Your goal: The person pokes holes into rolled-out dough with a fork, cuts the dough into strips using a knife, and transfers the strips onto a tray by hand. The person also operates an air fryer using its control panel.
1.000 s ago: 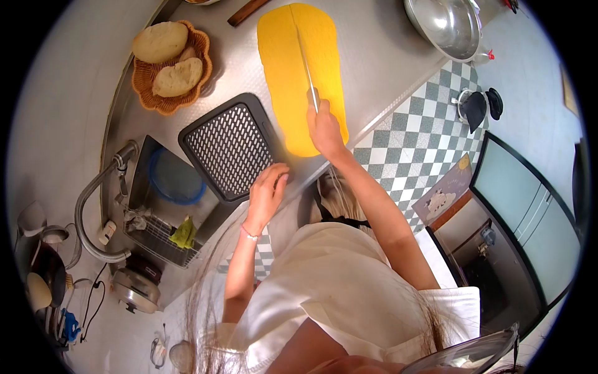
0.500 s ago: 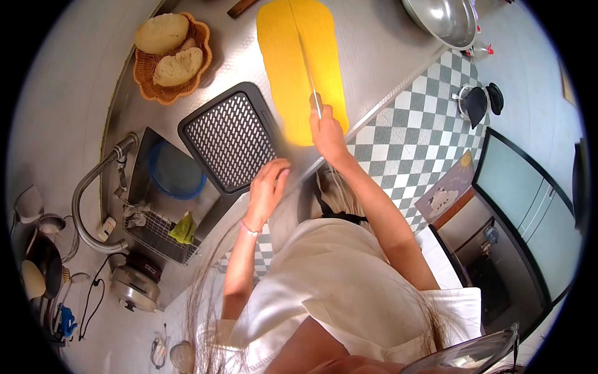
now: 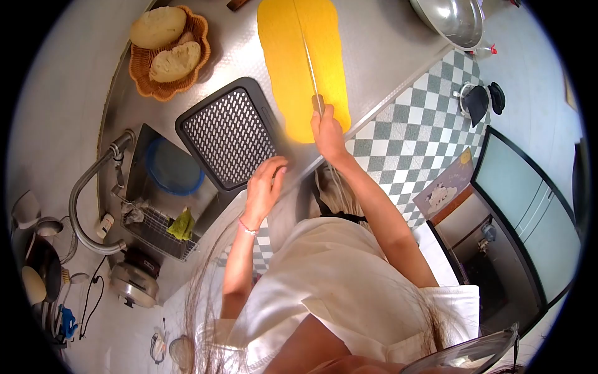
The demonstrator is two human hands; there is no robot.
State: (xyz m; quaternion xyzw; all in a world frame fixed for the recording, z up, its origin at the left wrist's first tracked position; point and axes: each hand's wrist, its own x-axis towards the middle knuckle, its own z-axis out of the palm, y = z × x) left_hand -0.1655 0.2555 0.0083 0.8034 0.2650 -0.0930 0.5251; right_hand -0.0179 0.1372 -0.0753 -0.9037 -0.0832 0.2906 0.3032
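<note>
The dough [image 3: 280,68] looks smooth and matt, the bowl [image 3: 450,23] glossy metal, the basket [image 3: 141,67] rough, perhaps wicker.

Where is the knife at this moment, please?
In the head view, the knife is at upper centre in the right hand, its blade along the middle of the yellow dough sheet, right of the black perforated tray.

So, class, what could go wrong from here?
The knife in the right hand could wander from its lengthwise line, leaving uneven strips. The yellow dough sheet might drag, since the left hand is by the black tray, not steadying it. The sheet's near end lies close to the counter edge, so a pull might bring it over.
</note>
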